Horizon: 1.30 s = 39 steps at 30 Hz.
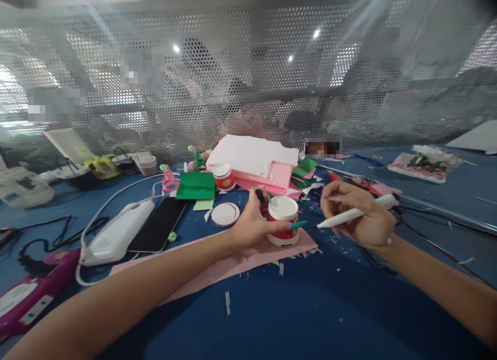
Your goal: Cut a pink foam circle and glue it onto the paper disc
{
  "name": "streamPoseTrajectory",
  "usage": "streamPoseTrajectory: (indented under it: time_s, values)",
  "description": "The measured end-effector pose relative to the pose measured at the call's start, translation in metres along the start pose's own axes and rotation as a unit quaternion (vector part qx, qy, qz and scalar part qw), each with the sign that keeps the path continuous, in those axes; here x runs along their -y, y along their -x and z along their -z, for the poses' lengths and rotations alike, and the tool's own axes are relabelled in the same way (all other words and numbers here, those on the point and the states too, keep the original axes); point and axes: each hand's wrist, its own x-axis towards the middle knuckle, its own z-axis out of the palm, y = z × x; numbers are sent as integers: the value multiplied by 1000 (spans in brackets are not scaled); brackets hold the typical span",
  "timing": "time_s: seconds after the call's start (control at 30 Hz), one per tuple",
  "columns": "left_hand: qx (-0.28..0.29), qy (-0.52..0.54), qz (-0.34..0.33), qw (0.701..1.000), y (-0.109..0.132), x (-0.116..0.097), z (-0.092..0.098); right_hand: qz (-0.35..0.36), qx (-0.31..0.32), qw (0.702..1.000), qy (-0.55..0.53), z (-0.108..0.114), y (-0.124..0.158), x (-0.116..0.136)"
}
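Note:
My left hand [252, 220] is wrapped round a red and white paper cup [283, 210] that stands on a strip of pink paper [217, 267]. A long teal nail shows on its thumb, and a small black piece [260, 196] is by its index finger; I cannot tell what that is. To the right, my right hand [359, 212] grips a white marker [353, 213] with its tip pointing left at the cup, a short gap away. Left of the cup lies a white paper disc [225, 214] with a black line drawn round it. A second red and white cup [224, 177] stands behind the disc.
A white and pink paper stack [248, 155] lies at the back before a perforated metal screen [248, 75]. On the left are green card [195, 185], a black phone [159, 228], a white power bank [118, 233] with a cable and a purple power strip [42, 287]. Paper scraps litter the blue table [279, 318].

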Motion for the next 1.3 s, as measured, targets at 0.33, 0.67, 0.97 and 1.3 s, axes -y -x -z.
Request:
streamPoseTrajectory:
  time_s: [0.33, 0.67, 0.97, 1.3]
  values:
    - [34, 97, -44, 994, 3, -11, -3, -38, 2, 988, 150, -1, 7, -3]
    - [0, 37, -78, 996, 2, -7, 1, 5, -10, 991, 132, 7, 7, -14]
    - [0, -2, -77, 997, -2, -8, 3, 213, 133, 880, 404, -8, 20, -14]
    - [19, -7, -79, 997, -4, -9, 4, 275, 175, 831, 451, -22, 22, -15]
